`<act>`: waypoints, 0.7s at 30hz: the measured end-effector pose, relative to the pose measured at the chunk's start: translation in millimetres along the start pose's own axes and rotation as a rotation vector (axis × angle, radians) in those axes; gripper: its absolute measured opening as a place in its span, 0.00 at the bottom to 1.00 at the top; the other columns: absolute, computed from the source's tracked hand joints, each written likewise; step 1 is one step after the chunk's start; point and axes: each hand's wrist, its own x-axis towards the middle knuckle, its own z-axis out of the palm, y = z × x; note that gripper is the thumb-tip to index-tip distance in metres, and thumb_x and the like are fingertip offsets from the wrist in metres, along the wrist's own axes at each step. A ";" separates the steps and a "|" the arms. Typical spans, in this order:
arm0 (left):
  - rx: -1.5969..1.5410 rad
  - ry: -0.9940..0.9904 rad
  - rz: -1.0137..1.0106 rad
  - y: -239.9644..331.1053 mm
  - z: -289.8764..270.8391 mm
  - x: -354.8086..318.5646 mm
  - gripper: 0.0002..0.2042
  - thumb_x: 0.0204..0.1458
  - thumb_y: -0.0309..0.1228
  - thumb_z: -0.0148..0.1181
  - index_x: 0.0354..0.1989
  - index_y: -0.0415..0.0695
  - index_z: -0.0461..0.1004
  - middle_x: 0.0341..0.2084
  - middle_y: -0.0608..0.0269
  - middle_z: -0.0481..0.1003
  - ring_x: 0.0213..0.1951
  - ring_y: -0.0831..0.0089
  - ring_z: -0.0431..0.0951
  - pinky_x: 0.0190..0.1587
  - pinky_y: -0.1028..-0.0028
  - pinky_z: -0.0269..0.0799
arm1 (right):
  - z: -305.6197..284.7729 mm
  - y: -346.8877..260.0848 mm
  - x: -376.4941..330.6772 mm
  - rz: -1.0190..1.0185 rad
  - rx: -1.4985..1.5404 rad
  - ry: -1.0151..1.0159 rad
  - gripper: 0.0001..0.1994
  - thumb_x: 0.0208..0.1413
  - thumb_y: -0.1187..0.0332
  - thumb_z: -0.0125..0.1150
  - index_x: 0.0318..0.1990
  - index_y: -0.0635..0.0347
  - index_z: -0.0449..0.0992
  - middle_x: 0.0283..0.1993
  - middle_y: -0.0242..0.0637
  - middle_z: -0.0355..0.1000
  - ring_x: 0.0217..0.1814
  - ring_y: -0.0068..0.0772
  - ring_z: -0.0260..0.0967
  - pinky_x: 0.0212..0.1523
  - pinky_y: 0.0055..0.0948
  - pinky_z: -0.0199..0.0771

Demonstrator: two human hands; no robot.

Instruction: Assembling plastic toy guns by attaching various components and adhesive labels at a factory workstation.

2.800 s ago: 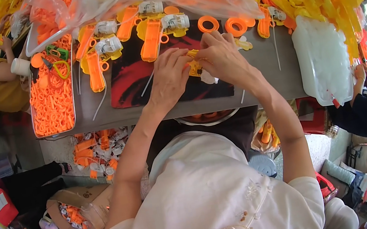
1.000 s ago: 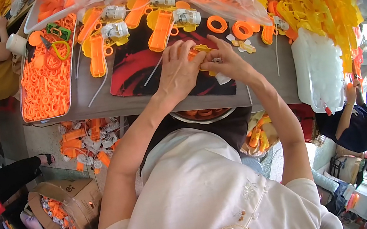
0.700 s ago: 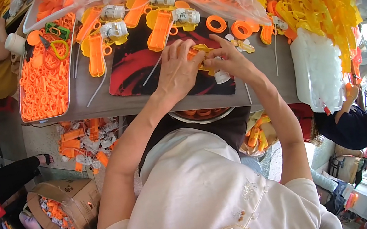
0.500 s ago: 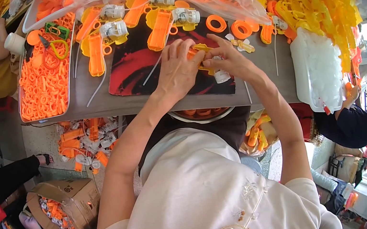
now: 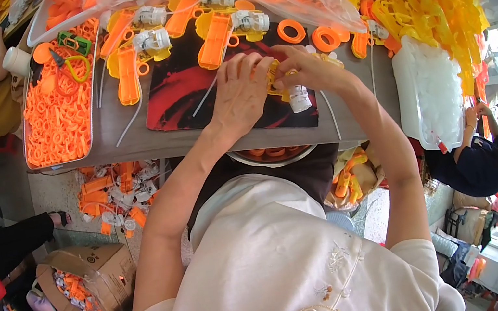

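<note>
Between my hands, over the red-and-black mat [image 5: 171,102], is a toy gun part made up of a yellow shell [image 5: 271,74] and a white cylinder [image 5: 299,99]. My left hand [image 5: 242,94] is closed around its left side, covering much of it. With bent fingers, my right hand [image 5: 312,71] grips its right side, above the cylinder. What lies under the fingertips is hidden. Beyond my hands lie several similar orange-and-yellow toy guns [image 5: 216,39] with white cylinders and thin tubes. Two orange rings [image 5: 326,39] [image 5: 291,31] sit to the right of them.
At left stands a tray of small orange parts [image 5: 60,131] with yellow-handled cutters [image 5: 76,69] on top. A white tub [image 5: 427,99] bounds the right side, beside a heap of yellow shells [image 5: 408,3]. Below the table edge is a metal bowl [image 5: 275,155]. Other people sit left and right.
My right hand has shifted slightly, its fingers closing in over the toy gun part. The white cylinder now shows more fully and stands more upright in the picture. My left hand barely moved.
</note>
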 end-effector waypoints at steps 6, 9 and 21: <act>-0.019 0.022 -0.014 -1.1 1.1 -0.6 0.22 0.56 0.29 0.58 0.60 0.47 0.64 0.55 0.61 0.65 0.60 0.58 0.62 0.63 0.58 0.56 | -16.8 -30.6 8.6 0.059 -0.254 -0.178 0.13 0.52 0.59 0.66 0.41 0.54 0.84 0.76 0.50 0.48 0.78 0.54 0.42 0.73 0.50 0.46; -0.021 0.028 -0.018 0.6 0.7 0.0 0.22 0.55 0.28 0.59 0.59 0.47 0.64 0.55 0.61 0.65 0.60 0.57 0.62 0.63 0.58 0.56 | -18.9 -32.3 9.3 0.060 -0.225 -0.224 0.13 0.52 0.58 0.66 0.40 0.54 0.84 0.76 0.48 0.50 0.78 0.53 0.41 0.73 0.52 0.45; -0.050 0.038 -0.020 2.4 -2.3 -0.7 0.22 0.54 0.28 0.59 0.59 0.45 0.65 0.55 0.61 0.65 0.60 0.57 0.62 0.63 0.57 0.56 | 10.8 -28.2 -6.3 0.061 -0.468 0.129 0.14 0.46 0.57 0.72 0.36 0.56 0.83 0.69 0.45 0.61 0.72 0.52 0.52 0.68 0.53 0.50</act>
